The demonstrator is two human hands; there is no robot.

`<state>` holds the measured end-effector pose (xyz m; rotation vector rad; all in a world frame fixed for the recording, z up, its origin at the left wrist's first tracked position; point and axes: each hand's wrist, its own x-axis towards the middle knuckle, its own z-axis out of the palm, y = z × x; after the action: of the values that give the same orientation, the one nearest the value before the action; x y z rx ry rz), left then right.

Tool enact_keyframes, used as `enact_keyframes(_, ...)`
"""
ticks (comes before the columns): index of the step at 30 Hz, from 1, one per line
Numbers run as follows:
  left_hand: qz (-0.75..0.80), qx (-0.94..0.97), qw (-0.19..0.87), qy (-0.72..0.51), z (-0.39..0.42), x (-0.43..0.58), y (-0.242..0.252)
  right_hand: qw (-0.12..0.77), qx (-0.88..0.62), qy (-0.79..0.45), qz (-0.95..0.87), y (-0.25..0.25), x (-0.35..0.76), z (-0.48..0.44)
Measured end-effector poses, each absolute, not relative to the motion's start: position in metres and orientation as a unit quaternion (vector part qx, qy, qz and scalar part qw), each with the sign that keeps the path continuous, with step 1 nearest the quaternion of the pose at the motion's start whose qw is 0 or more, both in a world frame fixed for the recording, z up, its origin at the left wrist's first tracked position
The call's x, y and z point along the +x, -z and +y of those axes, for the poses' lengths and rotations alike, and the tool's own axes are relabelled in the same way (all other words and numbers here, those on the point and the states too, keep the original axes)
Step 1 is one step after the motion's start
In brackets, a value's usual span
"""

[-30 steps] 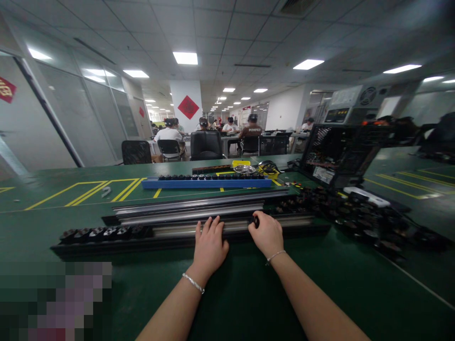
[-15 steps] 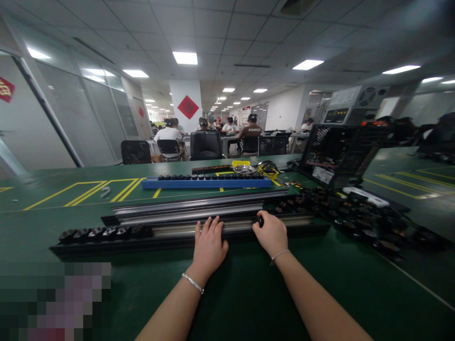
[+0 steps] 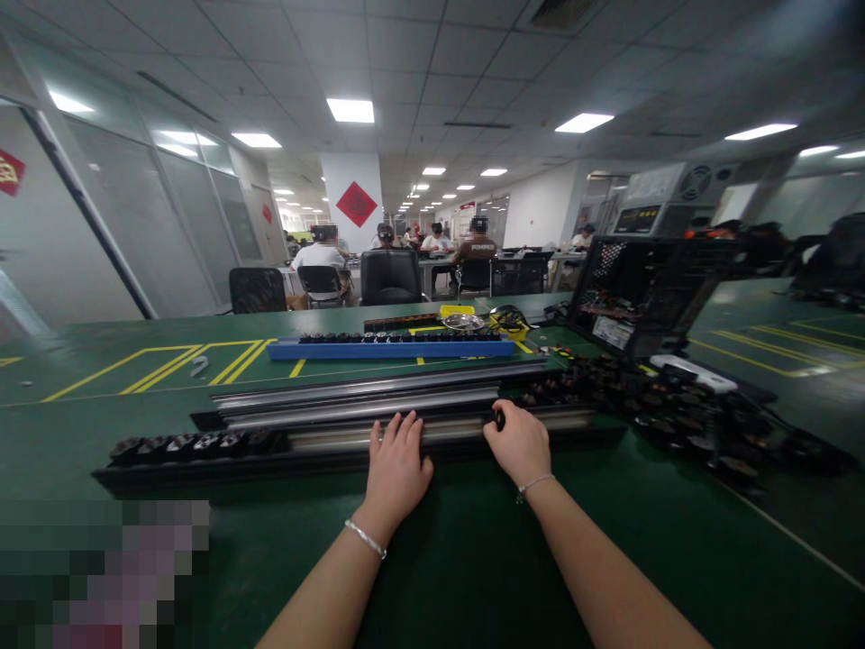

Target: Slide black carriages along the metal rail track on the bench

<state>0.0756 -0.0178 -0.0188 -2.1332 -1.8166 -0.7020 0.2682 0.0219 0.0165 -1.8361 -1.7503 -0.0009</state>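
In front of me lies a long black rail with a metallic strip along its channel. Several small black parts with shiny metal pieces sit in a row at its left end. My left hand rests on the rail's middle with its fingers stretched out. Farther right along the same rail, my right hand pinches a small black part, mostly hidden by the fingers. Two more black rails with metallic strips lie just behind.
A heap of small black parts spreads across the right of the green table. Behind the rails stands a blue rail lined with parts, near a metal dish. An opened computer case is at the back right. People sit farther off.
My right hand has shifted slightly to the right along the rail, still pinching the small black part. The left hand stays almost where it was.
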Motion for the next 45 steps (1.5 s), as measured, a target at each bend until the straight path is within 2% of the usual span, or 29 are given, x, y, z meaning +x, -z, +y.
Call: enact_keyframes(45,-0.628,-0.733,0.125,0.229,-0.019,0.075,0.017,0.288,-0.723,0.002,-0.627,-0.018,0.3,0.031)
